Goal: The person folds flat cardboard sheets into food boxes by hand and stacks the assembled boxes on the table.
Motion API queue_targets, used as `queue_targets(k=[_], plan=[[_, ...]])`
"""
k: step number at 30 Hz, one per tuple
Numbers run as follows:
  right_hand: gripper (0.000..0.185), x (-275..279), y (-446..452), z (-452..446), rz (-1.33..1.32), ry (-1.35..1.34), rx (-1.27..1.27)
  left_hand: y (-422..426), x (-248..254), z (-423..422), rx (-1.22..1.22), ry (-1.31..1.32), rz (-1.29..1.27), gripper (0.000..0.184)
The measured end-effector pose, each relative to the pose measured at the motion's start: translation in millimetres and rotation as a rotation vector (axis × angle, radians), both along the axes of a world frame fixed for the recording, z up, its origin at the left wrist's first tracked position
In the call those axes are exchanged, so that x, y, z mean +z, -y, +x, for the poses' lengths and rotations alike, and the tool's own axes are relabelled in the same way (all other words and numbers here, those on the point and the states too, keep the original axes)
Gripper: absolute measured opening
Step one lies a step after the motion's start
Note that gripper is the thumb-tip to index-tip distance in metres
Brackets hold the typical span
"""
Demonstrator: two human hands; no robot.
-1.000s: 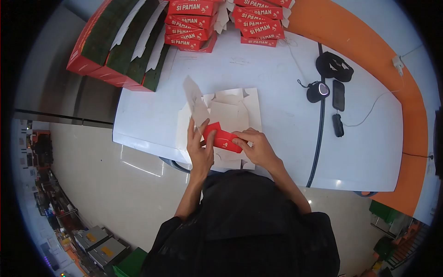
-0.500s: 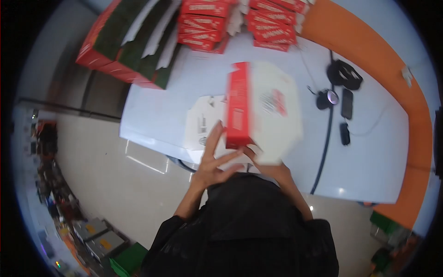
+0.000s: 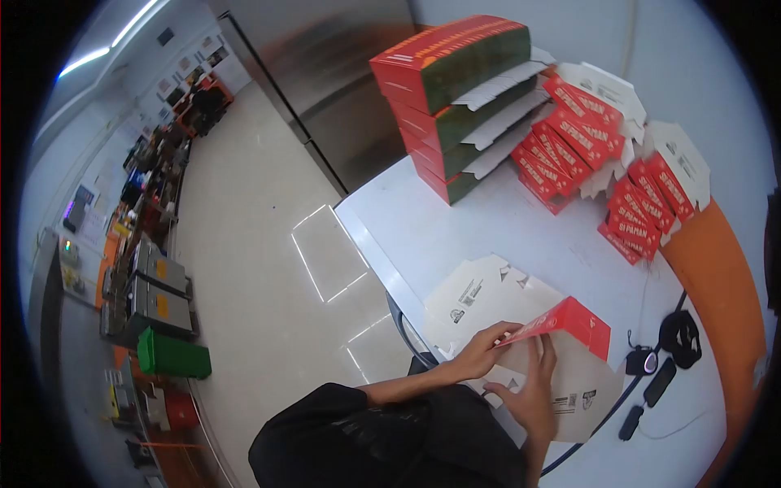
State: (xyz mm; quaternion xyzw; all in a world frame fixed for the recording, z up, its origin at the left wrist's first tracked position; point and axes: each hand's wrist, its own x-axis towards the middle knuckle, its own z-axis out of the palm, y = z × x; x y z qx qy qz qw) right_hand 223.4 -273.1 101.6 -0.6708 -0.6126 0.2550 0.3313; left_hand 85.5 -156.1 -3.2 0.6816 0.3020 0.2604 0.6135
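A partly folded cardboard box with a red side wall (image 3: pixel 587 327) and a plain printed panel (image 3: pixel 582 378) is held over the near part of the table. My left hand (image 3: pixel 486 351) pinches the left end of the red wall between thumb and fingers. Against the panel beside it lies my right hand (image 3: pixel 533 398), its fingers stretched upward and its thumb apart. Beneath and to the left, a flat white cardboard blank (image 3: pixel 464 302) with printed marks rests on the table.
Large red and green boxes (image 3: pixel 455 89) are stacked at the back. Beside them are piles of red-edged folded boxes (image 3: pixel 561 154). To the right lie a round black device (image 3: pixel 641 361), a black strap (image 3: pixel 680 337) and a cable. A green bin (image 3: pixel 172 354) stands on the floor.
The view has swung left. The box has turned over, so its plain printed panel now shows. My left hand has moved from open beside the box to gripping its red wall.
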Motion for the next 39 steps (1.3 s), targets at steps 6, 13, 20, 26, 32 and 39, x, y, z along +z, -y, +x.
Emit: queue_targets(k=[6,13,20,26,32,39], plan=[[0.049,-121.2,6.5,13.0,-0.073,0.143,-0.081,-23.4,57.9,-17.2,-0.219,-0.413,-0.341,0.054],[0.021,-108.7,22.2,28.7,-0.268,-0.435,-0.066,-32.7,22.0,-34.3,-0.354,-0.166,0.665,0.057],[0.025,-102.4,25.0,36.5,-0.260,-0.704,-0.067,-31.5,13.1,-12.7,-0.452,0.044,0.828,0.028],[0.044,-87.1,25.0,31.3,-0.262,-0.653,-0.137,-14.1,-1.2,2.7,-0.050,0.239,0.749,0.019],[0.064,-33.2,18.0,20.9,-0.255,-0.457,-0.161,-18.3,37.9,-10.8,-0.335,-0.018,0.917,0.016],[0.039,-29.1,33.6,33.5,0.520,-0.018,-0.419,-42.2,48.1,-29.1,-0.286,-0.149,0.514,0.015]])
